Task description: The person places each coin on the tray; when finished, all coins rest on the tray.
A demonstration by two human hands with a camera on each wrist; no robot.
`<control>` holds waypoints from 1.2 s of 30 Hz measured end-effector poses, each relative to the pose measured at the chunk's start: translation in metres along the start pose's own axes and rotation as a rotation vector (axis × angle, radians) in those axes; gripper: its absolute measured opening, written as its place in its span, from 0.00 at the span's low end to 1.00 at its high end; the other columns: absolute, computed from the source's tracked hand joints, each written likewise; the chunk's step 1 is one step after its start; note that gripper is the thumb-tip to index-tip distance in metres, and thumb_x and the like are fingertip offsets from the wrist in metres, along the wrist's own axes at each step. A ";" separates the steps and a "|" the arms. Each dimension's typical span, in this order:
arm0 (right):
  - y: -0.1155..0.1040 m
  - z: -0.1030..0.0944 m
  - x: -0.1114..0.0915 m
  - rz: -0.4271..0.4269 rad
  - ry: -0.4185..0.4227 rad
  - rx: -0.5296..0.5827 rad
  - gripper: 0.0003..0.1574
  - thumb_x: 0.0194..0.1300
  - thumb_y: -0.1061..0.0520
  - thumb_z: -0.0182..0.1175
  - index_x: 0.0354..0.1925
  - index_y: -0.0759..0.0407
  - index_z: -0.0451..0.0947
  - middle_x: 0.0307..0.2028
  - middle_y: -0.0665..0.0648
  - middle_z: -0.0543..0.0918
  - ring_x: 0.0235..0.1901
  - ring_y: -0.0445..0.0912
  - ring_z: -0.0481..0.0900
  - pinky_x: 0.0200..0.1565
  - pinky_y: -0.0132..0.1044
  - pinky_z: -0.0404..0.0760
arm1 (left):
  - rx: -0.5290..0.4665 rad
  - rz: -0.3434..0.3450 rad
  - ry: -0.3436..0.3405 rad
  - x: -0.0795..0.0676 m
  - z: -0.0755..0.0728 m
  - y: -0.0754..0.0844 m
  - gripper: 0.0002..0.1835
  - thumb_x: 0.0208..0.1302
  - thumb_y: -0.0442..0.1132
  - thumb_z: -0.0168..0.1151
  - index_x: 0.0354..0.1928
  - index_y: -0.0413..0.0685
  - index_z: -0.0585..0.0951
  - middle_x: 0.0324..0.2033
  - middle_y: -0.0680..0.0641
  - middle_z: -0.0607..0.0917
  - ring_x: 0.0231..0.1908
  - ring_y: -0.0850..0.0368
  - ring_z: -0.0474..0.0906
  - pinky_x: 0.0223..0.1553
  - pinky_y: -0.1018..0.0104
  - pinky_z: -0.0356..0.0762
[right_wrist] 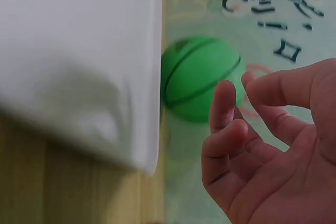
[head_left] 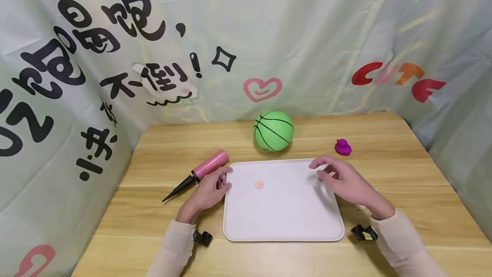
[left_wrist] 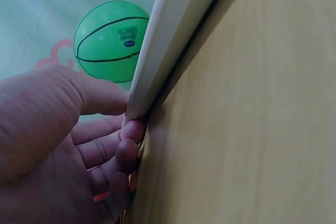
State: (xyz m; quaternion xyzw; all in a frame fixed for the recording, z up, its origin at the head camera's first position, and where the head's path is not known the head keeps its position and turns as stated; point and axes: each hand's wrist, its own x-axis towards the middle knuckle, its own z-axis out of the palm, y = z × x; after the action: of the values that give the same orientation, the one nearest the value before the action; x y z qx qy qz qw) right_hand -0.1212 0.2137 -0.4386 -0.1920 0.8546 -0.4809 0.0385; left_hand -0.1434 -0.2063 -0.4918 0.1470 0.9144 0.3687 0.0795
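A white rectangular tray lies on the wooden table, with a small round pink mark or disc on its upper left part. My left hand is at the tray's left edge; in the left wrist view its thumb and fingertips pinch the rim. Above the tray's right back corner hovers my right hand, fingers loosely bent and nothing between them. The right wrist view shows that hand apart from the tray's edge.
Behind the tray sits a green ball with black basketball lines. A pink and black hand pump lies beyond my left hand. At the back right is a purple rubber duck. Something small and pale is partly hidden under my right wrist.
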 end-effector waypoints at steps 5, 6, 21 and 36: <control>0.018 -0.022 -0.013 0.012 0.034 -0.079 0.14 0.80 0.68 0.58 0.59 0.62 0.82 0.54 0.64 0.87 0.40 0.40 0.86 0.40 0.35 0.84 | 0.004 -0.006 -0.002 0.000 0.000 0.001 0.23 0.75 0.33 0.69 0.69 0.44 0.79 0.36 0.53 0.78 0.36 0.59 0.74 0.41 0.70 0.73; 0.021 -0.027 -0.016 0.016 0.034 -0.098 0.14 0.80 0.68 0.58 0.59 0.62 0.82 0.54 0.64 0.87 0.40 0.39 0.86 0.40 0.34 0.84 | 0.003 -0.007 -0.002 0.000 0.000 0.001 0.23 0.74 0.33 0.69 0.69 0.44 0.79 0.36 0.53 0.78 0.36 0.59 0.74 0.41 0.70 0.73; 0.044 -0.048 -0.042 0.051 0.005 -0.261 0.18 0.72 0.67 0.69 0.58 0.61 0.84 0.44 0.54 0.89 0.40 0.29 0.83 0.38 0.31 0.84 | -0.002 -0.011 -0.010 0.001 0.002 -0.001 0.25 0.75 0.34 0.68 0.71 0.45 0.78 0.36 0.53 0.78 0.36 0.59 0.73 0.39 0.70 0.72; 0.054 -0.050 -0.062 0.113 -0.199 -0.335 0.29 0.60 0.65 0.79 0.58 0.60 0.82 0.35 0.44 0.81 0.34 0.30 0.74 0.36 0.30 0.80 | 0.007 -0.012 -0.005 0.000 0.001 0.001 0.24 0.75 0.34 0.69 0.70 0.45 0.79 0.36 0.53 0.78 0.35 0.60 0.73 0.38 0.71 0.72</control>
State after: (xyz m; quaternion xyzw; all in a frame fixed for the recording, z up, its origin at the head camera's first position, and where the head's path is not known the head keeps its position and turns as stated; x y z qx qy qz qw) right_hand -0.0923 0.3023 -0.4643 -0.1941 0.9240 -0.3077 0.1173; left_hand -0.1432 -0.2050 -0.4916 0.1427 0.9163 0.3647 0.0835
